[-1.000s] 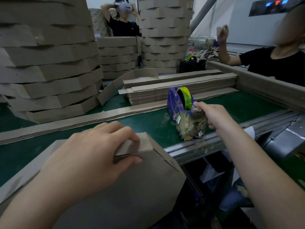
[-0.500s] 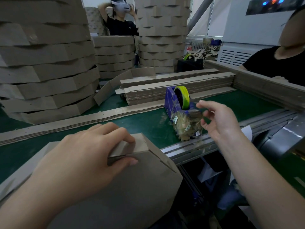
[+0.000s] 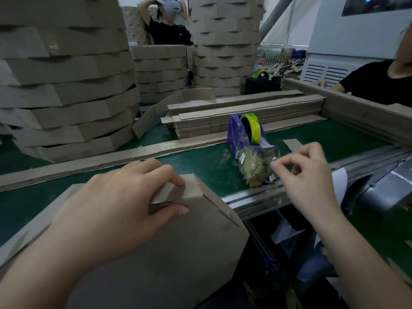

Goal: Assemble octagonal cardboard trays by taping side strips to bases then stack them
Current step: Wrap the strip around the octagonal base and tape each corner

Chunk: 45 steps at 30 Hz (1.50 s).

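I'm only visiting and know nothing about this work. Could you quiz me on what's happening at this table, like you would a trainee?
1. What is the left hand gripping? A) the cardboard tray B) a pair of scissors C) a cup
2. True or false: the right hand is gripping the tray too.
3. Fill in: the purple dispenser stands on a ____ tabletop.

Key: 1 A. 2 False; it pinches what looks like clear tape near the dispenser. 3 Green.
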Tool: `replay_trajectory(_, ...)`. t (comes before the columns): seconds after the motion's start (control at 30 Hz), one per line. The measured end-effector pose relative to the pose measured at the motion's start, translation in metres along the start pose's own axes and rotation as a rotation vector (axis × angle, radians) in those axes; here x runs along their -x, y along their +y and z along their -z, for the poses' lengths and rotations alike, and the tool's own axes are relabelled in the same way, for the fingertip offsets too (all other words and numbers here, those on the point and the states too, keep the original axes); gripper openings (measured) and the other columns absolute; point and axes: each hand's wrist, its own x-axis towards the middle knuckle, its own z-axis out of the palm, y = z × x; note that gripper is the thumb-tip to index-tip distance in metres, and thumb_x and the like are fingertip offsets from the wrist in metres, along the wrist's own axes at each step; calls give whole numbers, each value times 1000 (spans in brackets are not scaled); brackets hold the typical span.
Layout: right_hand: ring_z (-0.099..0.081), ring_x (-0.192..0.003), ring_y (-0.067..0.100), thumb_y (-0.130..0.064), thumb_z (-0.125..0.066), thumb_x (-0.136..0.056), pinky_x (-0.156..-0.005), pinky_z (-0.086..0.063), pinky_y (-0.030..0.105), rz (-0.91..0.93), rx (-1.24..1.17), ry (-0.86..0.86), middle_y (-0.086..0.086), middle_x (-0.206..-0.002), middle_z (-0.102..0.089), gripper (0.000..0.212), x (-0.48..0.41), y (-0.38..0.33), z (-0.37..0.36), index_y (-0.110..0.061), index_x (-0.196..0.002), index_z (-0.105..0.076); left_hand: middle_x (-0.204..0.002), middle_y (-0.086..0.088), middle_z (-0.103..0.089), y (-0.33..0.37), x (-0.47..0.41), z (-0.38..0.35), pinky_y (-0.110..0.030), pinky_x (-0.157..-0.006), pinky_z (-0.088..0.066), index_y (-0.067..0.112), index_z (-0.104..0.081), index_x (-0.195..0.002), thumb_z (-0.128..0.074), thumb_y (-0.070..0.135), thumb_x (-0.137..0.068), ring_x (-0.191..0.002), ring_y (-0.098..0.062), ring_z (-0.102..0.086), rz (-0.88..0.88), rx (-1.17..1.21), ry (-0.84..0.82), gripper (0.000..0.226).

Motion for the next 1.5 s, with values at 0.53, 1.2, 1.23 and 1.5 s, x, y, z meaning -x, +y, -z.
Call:
replay_trajectory(0.53,-49,-59,12,-18,-64,-72,-57,-38,23,-34,-605,-1068,-2,-69,-60,18,-5,-98,-22,-23,-55,-67,-88,23,-59,5,3,5,-24,-46,-38,42,-56,-91,-45,70,-74,-66,-6,-50,-29,33,37,34)
replay_trajectory(1.2,-49,-63,14,-23,-64,-74,-61,-38,26,-70,-569,-1126,-3,-69,-61,16,-7,-89,-26,-19,-59,-69,-119,28,-58,-2,9,2,-33,-52,-55,53,-60,-104,-42,62,-82,-93,-6,-66,-134,69,0,30)
replay_trajectory(1.23,-48,-62,13,-25,-65,-74,-60,-37,25,-75,-551,-1139,-2,-70,-60,17,-8,-88,-26,-19,-59,-69,-118,27,-58,-2,9,2,-33,-52,-55,52,-61,-102,-42,62,-82,-93,-7,-66,-134,62,4,30)
replay_trajectory(1.5,-38,-57,10,-35,-73,-73,-53,-29,20,-168,-417,-1273,9,-68,-45,22,-16,-87,-26,-19,-57,-72,-114,23,-62,0,8,0,-32,-55,-54,46,-67,-95,-42,62,-82,-92,-11,-67,-123,59,33,32)
